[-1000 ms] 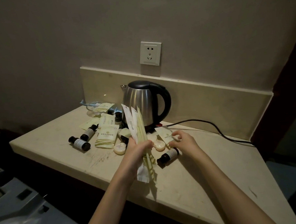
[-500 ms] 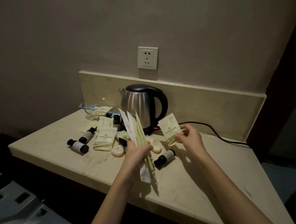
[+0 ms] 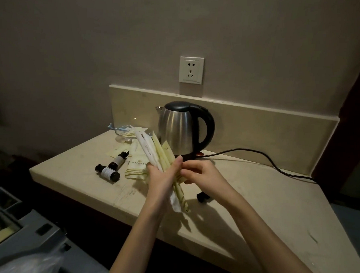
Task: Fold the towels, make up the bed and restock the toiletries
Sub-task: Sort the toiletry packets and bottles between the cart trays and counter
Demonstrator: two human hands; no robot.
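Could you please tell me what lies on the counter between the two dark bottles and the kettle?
In the head view, pale sachets lie between the bottles and the kettle, partly hidden by the left hand's packets.

A hotel room: small toiletry bottles [image 3: 107, 173] and printed sachets [image 3: 136, 166] lie left of the fingers, a steel kettle [image 3: 183, 129] just beyond them, on a stone counter [image 3: 261, 194].

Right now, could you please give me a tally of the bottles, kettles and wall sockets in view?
Dark bottles: 3, the last partly hidden under the right wrist
Kettle: 1
Wall socket: 1
Total: 5
The packets gripped in the left hand overlap too much to count, so they are left out.
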